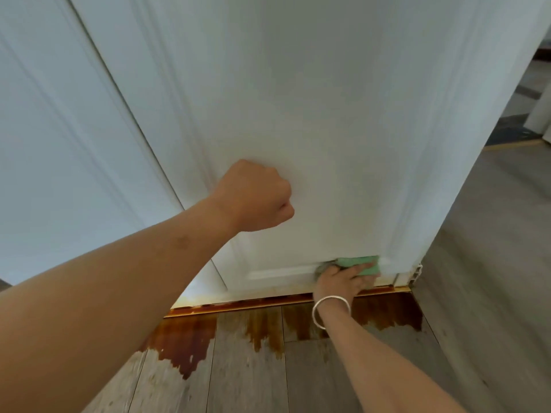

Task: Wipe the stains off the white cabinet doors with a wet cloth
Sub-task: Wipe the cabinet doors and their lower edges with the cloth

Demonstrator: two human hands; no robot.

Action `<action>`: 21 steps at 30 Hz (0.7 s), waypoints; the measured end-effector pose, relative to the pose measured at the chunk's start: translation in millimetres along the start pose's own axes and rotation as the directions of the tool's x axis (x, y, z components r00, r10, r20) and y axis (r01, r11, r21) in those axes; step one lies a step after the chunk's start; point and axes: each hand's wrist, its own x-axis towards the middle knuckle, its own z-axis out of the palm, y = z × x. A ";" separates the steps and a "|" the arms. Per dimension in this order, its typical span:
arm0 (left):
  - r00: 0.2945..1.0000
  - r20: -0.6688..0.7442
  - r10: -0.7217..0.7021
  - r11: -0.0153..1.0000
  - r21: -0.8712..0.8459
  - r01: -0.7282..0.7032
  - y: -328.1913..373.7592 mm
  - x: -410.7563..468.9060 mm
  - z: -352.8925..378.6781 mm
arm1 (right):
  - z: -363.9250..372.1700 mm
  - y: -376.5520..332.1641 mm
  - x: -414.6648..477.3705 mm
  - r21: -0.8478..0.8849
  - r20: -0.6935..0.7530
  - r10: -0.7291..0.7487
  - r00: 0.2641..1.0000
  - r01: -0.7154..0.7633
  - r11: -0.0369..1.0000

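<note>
A tall white cabinet door (313, 114) fills the view, seen from above. My left hand (256, 196) is a closed fist resting against the door's middle panel, with nothing in it. My right hand (340, 280), a silver bangle on its wrist, presses a green cloth (362, 263) flat onto the door's lower right corner, just above the bottom rail. Part of the cloth is hidden under my fingers. No stains stand out on the white panel itself.
A second white door (59, 144) stands to the left. A rusty orange strip (268, 304) runs along the cabinet's base, and brown stains (185, 341) spread over the grey plank floor below. More grey floor (492, 263) lies to the right.
</note>
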 end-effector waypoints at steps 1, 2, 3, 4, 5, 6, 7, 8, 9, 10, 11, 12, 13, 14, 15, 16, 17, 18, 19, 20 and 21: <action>1.000 -0.006 -0.011 1.000 0.001 0.011 -0.7 1.3 0.9 | 9.5 -1.1 -10.6 0.029 0.049 -0.013 0.999 0.012 1.000; 1.000 -0.012 -0.020 1.000 0.001 0.020 -0.3 3.0 2.1 | 19.8 -3.8 -18.6 0.044 0.077 0.007 0.997 -0.011 0.999; 1.000 -0.016 -0.027 1.000 0.001 0.027 0.2 4.0 4.0 | 27.7 -11.8 -24.9 0.090 0.092 0.055 0.994 -0.063 0.994; 0.999 -0.018 -0.034 0.999 -0.004 0.034 1.6 4.5 5.8 | 33.2 -21.3 -28.6 0.177 0.100 0.124 0.987 -0.140 0.974; 0.999 -0.015 -0.043 0.999 -0.007 0.043 1.9 4.3 7.3 | 36.5 -31.8 -30.5 0.269 0.118 0.189 0.975 -0.215 0.939; 0.999 -0.009 -0.052 0.999 -0.009 0.052 2.4 3.6 8.3 | 38.6 -39.4 -30.2 0.341 0.133 0.247 0.960 -0.279 0.898; 0.998 -0.002 -0.062 0.998 -0.007 0.062 2.7 3.3 9.0 | 37.9 -43.3 -28.7 0.418 0.145 0.294 0.945 -0.328 0.848; 0.998 0.002 -0.066 0.998 -0.004 0.066 1.9 2.4 9.2 | 36.9 -45.6 -28.5 0.470 0.162 0.317 0.934 -0.356 0.808; 0.997 -0.003 -0.073 0.997 -0.011 0.073 2.6 2.8 9.7 | 32.1 -44.9 -26.2 0.511 0.166 0.318 0.933 -0.357 0.782; 0.997 -0.009 -0.076 0.997 -0.017 0.076 2.9 2.7 10.6 | 28.7 -44.0 -24.5 0.540 0.162 0.315 0.935 -0.351 0.764; 0.997 -0.016 -0.082 0.996 -0.023 0.082 3.1 2.7 11.4 | 26.1 -43.4 -22.1 0.580 0.149 0.314 0.937 -0.341 0.740; 0.996 -0.022 -0.084 0.996 -0.032 0.083 3.4 2.6 11.8 | 24.5 -43.4 -19.4 0.607 0.139 0.322 0.936 -0.338 0.719; 0.996 -0.023 -0.085 0.995 -0.045 0.084 4.2 2.4 12.1 | 22.9 -41.6 -16.7 0.620 0.118 0.334 0.935 -0.332 0.711; 0.996 -0.025 -0.086 0.995 -0.060 0.084 5.1 2.6 12.1 | 20.6 -39.8 -14.0 0.618 0.094 0.356 0.930 -0.335 0.711; 0.996 -0.026 -0.091 0.994 -0.070 0.089 5.4 2.8 12.1 | 19.0 -36.6 -9.8 0.618 0.066 0.389 0.919 -0.344 0.706; 0.995 -0.029 -0.098 0.993 -0.076 0.096 5.0 2.6 12.3 | 16.9 -31.9 -5.3 0.635 0.048 0.419 0.907 -0.351 0.688; 0.994 -0.031 -0.104 0.992 -0.077 0.102 5.0 2.7 11.8 | 13.7 -27.5 0.0 0.640 0.020 0.440 0.898 -0.349 0.684; 0.994 -0.036 -0.106 0.992 -0.078 0.103 5.2 2.5 12.0 | 10.7 -25.5 3.5 0.644 0.006 0.460 0.888 -0.355 0.678; 0.994 -0.039 -0.106 0.992 -0.076 0.103 5.6 2.4 11.5 | 10.6 -22.2 7.6 0.638 -0.004 0.463 0.886 -0.354 0.684; 0.994 -0.044 -0.104 0.992 -0.076 0.101 5.3 1.8 12.5 | 14.4 -21.4 7.6 0.634 -0.015 0.486 0.874 -0.367 0.681; 0.993 -0.051 -0.102 0.992 -0.076 0.098 5.6 2.2 12.5 | 15.4 -22.8 8.5 0.622 -0.027 0.504 0.863 -0.380 0.685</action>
